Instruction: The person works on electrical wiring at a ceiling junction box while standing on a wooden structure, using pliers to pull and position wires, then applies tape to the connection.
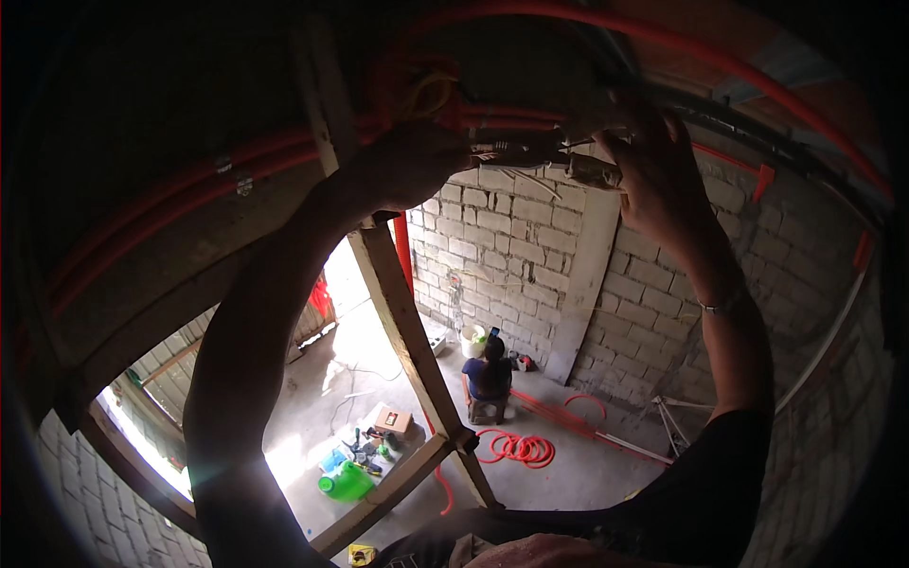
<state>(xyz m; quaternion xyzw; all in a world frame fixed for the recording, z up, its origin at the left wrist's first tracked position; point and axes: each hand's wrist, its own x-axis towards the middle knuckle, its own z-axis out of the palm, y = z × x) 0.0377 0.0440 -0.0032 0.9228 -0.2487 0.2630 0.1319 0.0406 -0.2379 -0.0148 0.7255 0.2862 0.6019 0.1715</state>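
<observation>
I note my left hand [417, 161] closed on pliers [516, 150]; my right hand [658, 166] pinches wires [592, 170] beneath orange conduit [663, 38].

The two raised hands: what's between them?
In the head view, a plier-like tool spans from the left hand to the right hand.

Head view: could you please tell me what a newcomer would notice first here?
Both raised hands stand out at the top centre: the left hand holds pliers against wires that the right hand pinches under the ceiling. Orange conduit arcs across the ceiling above them. Far below, a person sits on a stool by the block wall, next to a coil of orange tubing on the floor.
</observation>
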